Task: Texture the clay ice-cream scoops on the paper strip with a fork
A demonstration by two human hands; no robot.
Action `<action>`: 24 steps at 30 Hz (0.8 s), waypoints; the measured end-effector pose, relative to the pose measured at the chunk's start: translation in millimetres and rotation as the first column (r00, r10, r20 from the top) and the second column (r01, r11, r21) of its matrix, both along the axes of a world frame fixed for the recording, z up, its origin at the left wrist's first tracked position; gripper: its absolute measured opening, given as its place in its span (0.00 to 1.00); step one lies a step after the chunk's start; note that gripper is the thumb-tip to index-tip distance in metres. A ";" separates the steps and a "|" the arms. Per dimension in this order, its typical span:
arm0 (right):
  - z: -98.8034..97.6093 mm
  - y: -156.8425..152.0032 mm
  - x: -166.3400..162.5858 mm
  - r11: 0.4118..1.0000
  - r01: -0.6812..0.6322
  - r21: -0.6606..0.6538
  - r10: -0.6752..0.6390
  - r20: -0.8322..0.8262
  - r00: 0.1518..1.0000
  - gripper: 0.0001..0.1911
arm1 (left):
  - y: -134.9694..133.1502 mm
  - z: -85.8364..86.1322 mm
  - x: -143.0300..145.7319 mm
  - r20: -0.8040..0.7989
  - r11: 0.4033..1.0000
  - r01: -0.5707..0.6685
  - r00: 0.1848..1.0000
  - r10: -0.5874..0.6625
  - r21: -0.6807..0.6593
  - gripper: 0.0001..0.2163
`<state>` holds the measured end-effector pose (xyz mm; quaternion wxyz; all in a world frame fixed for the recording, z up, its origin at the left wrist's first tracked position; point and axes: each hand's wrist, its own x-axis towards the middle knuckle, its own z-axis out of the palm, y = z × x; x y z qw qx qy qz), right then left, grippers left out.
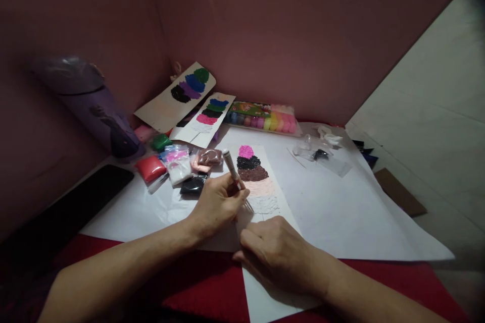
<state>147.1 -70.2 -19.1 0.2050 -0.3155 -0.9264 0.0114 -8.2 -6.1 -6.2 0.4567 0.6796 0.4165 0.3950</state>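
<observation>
My left hand is closed around a fork, its patterned handle slanting up and left. The tines point down at the left edge of a white clay band. This band is the lowest of several textured bands on a white card strip. Above it come pale peach, brown, black and a pink top. My right hand rests curled on the strip's lower part, thumb by its left edge, holding it down. Its fingertips are partly hidden.
Left of the strip lie small clay packets: red, white, black, green. Two decorated cards and a colourful clay pack lie behind. A purple bottle, dark phone-like slab and clear wrappers flank the white sheet.
</observation>
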 end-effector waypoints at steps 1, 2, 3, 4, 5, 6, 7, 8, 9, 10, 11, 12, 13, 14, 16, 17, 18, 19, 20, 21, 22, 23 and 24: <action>0.2 0.1 0.1 1.000 0.002 -0.001 -0.002 -0.001 1.000 0.14 | -0.6 -0.1 0.6 0.001 1.000 0.008 1.000 -0.007 -0.002 0.07; 0.3 0.2 0.2 1.000 0.002 0.001 -0.002 -0.003 1.000 0.14 | -1.1 -0.1 1.3 -0.002 1.000 0.014 1.000 -0.014 0.000 0.07; 0.4 0.4 0.3 1.000 -0.001 0.002 0.001 -0.005 1.000 0.14 | -1.4 0.0 1.8 -0.007 1.000 0.018 1.000 -0.018 0.005 0.07; 0.5 0.6 0.4 1.000 -0.004 0.003 0.004 -0.007 1.000 0.14 | -1.6 0.2 2.2 -0.013 1.000 0.020 1.000 -0.020 0.008 0.07; 0.4 0.8 0.6 1.000 -0.007 0.002 0.007 -0.008 1.000 0.14 | -1.6 0.5 2.5 -0.017 1.000 0.019 1.000 -0.019 0.010 0.06; 0.3 0.9 0.7 1.000 -0.010 0.001 0.010 -0.008 1.000 0.14 | -1.5 0.7 2.6 -0.022 1.000 0.017 1.000 -0.017 0.014 0.06; 0.2 0.9 0.8 1.000 -0.013 -0.002 0.013 -0.008 1.000 0.14 | -1.3 0.9 2.5 -0.028 1.000 0.014 1.000 -0.013 0.023 0.06; 0.0 0.9 0.8 1.000 -0.013 -0.004 0.013 -0.008 1.000 0.14 | -1.0 1.0 2.3 -0.034 0.999 0.010 0.999 -0.009 0.033 0.05; -0.1 0.8 0.8 1.000 -0.011 -0.004 0.011 -0.008 1.000 0.14 | -0.8 1.0 2.0 -0.042 0.999 0.006 0.999 -0.004 0.044 0.05; -0.3 0.6 0.8 1.000 -0.009 -0.004 0.009 -0.008 1.000 0.15 | -0.5 1.0 1.6 -0.050 0.999 0.000 0.999 0.003 0.054 0.05; -0.3 0.4 0.8 1.000 -0.006 -0.004 0.006 -0.007 1.000 0.15 | -0.2 0.9 1.1 -0.060 0.998 -0.005 0.998 0.009 0.063 0.05; -0.3 0.2 0.7 1.000 -0.003 -0.003 0.003 -0.004 1.000 0.15 | 0.2 0.8 0.6 -0.070 0.997 -0.011 0.997 0.016 0.072 0.05; -0.2 0.0 0.7 1.000 0.001 -0.003 -0.001 -0.002 1.000 0.15 | 0.6 0.9 -0.1 -0.081 0.996 -0.014 0.996 0.021 0.083 0.05; -0.1 -0.1 0.6 1.000 0.002 -0.003 -0.002 -0.001 1.000 0.15 | 1.2 1.1 -0.9 -0.091 0.995 -0.016 0.996 0.025 0.097 0.06; 0.1 -0.1 0.5 1.000 0.000 -0.008 0.000 -0.003 1.000 0.14 | 2.6 2.0 -2.8 -0.103 0.991 -0.023 0.994 0.037 0.133 0.06; 0.2 0.0 0.4 1.000 -0.001 -0.009 0.001 -0.006 1.000 0.14 | 3.3 2.7 -3.7 -0.105 0.988 -0.032 0.993 0.048 0.152 0.05; 0.2 0.1 0.3 1.000 -0.002 -0.010 0.002 -0.009 1.000 0.14 | 4.0 3.5 -4.7 -0.104 0.984 -0.043 0.993 0.061 0.171 0.05; 0.1 0.3 0.2 1.000 -0.003 -0.012 0.003 -0.012 1.000 0.14 | 4.7 4.4 -5.6 -0.106 0.981 -0.052 0.992 0.073 0.188 0.05; -0.1 0.5 0.1 1.000 -0.005 -0.011 0.005 -0.014 1.000 0.14 | 5.2 5.4 -6.5 -0.110 0.977 -0.061 0.990 0.085 0.204 0.05; -0.3 0.6 0.1 1.000 -0.005 -0.010 0.005 -0.017 1.000 0.13 | 5.6 6.3 -7.3 -0.117 0.974 -0.067 0.989 0.094 0.217 0.06; -0.5 0.8 0.0 1.000 -0.006 -0.009 0.006 -0.020 1.000 0.13 | 5.9 7.2 -8.0 -0.125 0.970 -0.072 0.987 0.103 0.231 0.06; -0.7 0.9 0.0 1.000 -0.005 -0.009 0.004 -0.021 1.000 0.13 | 6.1 8.0 -8.7 -0.136 0.967 -0.074 0.985 0.109 0.242 0.06; -0.9 1.0 -0.1 1.000 -0.002 -0.008 0.002 -0.020 1.000 0.13 | 6.2 8.6 -9.3 -0.147 0.964 -0.076 0.982 0.116 0.254 0.06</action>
